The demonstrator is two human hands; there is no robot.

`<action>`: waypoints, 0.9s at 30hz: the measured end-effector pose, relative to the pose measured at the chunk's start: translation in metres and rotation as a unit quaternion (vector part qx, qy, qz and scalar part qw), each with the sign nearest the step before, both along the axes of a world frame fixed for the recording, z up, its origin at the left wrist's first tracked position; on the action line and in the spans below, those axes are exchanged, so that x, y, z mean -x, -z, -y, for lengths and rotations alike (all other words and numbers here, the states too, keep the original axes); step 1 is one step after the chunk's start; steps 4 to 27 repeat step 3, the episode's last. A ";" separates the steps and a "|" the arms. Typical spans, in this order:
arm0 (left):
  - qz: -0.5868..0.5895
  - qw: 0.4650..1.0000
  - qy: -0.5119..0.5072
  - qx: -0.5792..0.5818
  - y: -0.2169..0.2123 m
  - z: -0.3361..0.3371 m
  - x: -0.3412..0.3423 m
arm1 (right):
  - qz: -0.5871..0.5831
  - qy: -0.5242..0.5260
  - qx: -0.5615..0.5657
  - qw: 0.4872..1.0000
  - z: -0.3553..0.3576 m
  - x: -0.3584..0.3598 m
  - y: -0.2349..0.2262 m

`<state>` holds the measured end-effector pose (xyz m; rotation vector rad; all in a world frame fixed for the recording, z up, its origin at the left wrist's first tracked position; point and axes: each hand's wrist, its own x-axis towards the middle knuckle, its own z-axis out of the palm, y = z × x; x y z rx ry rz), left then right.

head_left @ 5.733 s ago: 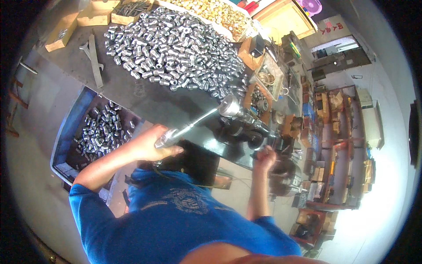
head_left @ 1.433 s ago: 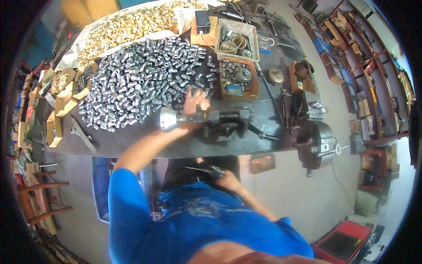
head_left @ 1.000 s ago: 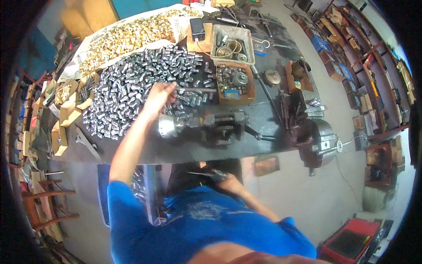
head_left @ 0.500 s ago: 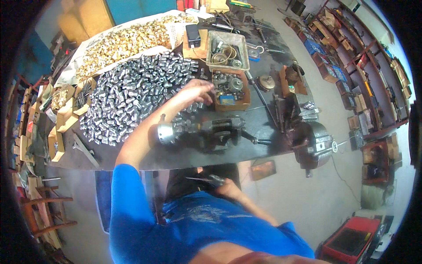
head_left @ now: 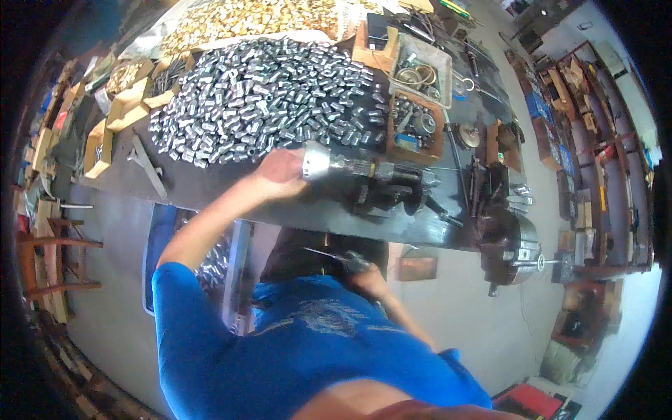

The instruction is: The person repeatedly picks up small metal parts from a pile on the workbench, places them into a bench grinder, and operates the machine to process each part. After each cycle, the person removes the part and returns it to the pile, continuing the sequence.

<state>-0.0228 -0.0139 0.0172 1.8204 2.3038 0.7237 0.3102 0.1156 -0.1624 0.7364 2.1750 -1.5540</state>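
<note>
My left hand (head_left: pixel 281 169) is at the left end of a silver round collar (head_left: pixel 316 161), part of a dark bench fixture (head_left: pixel 392 185) with a crank handle. Its fingers look curled in against the collar, and whatever they hold is hidden. Lower down, in front of my lap, my right hand (head_left: pixel 369 281) is closed on a tool with a dark handle (head_left: pixel 353 262) and a thin pale shaft pointing left. The tool's exact kind is too blurred to tell. Just beyond my left hand spreads a large heap of shiny metal fittings (head_left: pixel 266 101).
Brass-coloured parts (head_left: pixel 252 24) lie on a sheet behind the heap. A wooden box of hardware (head_left: pixel 414 126) and a plastic tray (head_left: pixel 423 73) stand at the back right. A bench vise (head_left: pixel 509 241) is at the right edge. Below the bench sits a blue bin (head_left: pixel 157 245).
My left hand has come back from beside the hardware box, down and left to the collar. The view has shifted, and my right hand still holds the tool.
</note>
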 end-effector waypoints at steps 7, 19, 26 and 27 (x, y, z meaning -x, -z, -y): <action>-0.068 0.983 -0.093 0.145 0.012 0.004 -0.020 | -0.060 -0.062 -0.024 0.996 -0.006 0.000 0.000; -0.068 0.983 -0.093 0.145 0.012 0.004 -0.020 | -0.060 -0.062 -0.024 0.996 -0.006 0.000 0.000; -0.068 0.983 -0.093 0.145 0.012 0.004 -0.020 | -0.060 -0.062 -0.024 0.996 -0.006 0.000 0.000; -0.068 0.983 -0.093 0.145 0.012 0.004 -0.020 | -0.060 -0.062 -0.024 0.996 -0.006 0.000 0.000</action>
